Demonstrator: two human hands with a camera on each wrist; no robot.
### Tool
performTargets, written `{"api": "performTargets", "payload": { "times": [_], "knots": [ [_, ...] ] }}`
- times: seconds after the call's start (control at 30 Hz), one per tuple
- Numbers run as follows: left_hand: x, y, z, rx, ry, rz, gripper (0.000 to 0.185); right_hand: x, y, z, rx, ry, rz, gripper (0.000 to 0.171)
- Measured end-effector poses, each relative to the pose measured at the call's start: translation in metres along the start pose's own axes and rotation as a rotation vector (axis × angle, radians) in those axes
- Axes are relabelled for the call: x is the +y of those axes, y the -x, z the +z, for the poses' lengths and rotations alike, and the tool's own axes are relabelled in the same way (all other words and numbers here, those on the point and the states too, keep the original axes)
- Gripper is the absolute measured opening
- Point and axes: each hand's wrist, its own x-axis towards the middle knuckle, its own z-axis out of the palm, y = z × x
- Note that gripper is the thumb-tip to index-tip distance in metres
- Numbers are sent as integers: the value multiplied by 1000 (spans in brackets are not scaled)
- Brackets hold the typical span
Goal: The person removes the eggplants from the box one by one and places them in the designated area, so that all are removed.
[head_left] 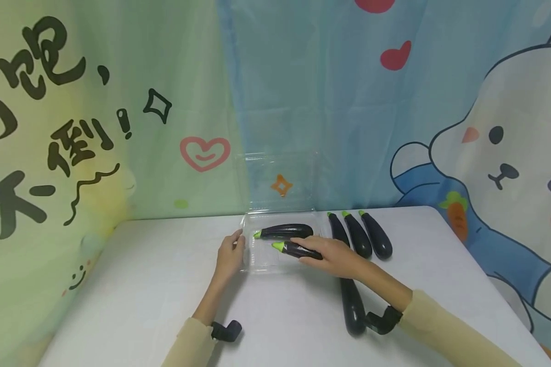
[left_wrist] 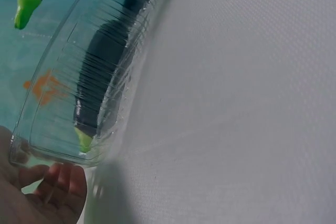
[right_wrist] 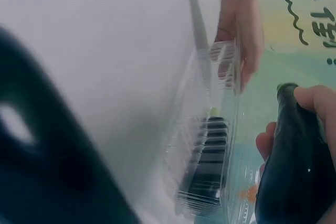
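Observation:
A clear plastic clamshell box (head_left: 261, 266) stands on the table, its lid (head_left: 281, 162) raised at the back. My left hand (head_left: 229, 256) holds the box's left side, thumb and fingers at the corner in the left wrist view. Inside, one dark eggplant (head_left: 284, 231) lies crosswise along the back, green stem end to the left. Over the front of the box, my right hand (head_left: 332, 256) grips a second eggplant (head_left: 298, 250), its green tip pointing left. In the right wrist view this eggplant (right_wrist: 294, 161) is above the box rim, between thumb and fingers.
Right of the box lie more eggplants: two side by side, one (head_left: 358, 235) and another (head_left: 376, 235), plus dark eggplant (head_left: 351, 308) near the right wrist, partly hidden by my hand. A printed curtain (head_left: 174, 61) hangs behind the white table (head_left: 142, 295).

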Motion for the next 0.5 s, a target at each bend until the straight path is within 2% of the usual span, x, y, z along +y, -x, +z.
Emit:
{"api": "performTargets", "payload": {
  "times": [0.13, 0.5],
  "knots": [
    [1, 0, -1, -3, 10, 4, 48, -7, 14, -2, 21, 35, -12, 49],
    [-2, -2, -1, 0, 16, 21, 48, 1, 46, -2, 62, -45, 143, 50]
  ]
}}
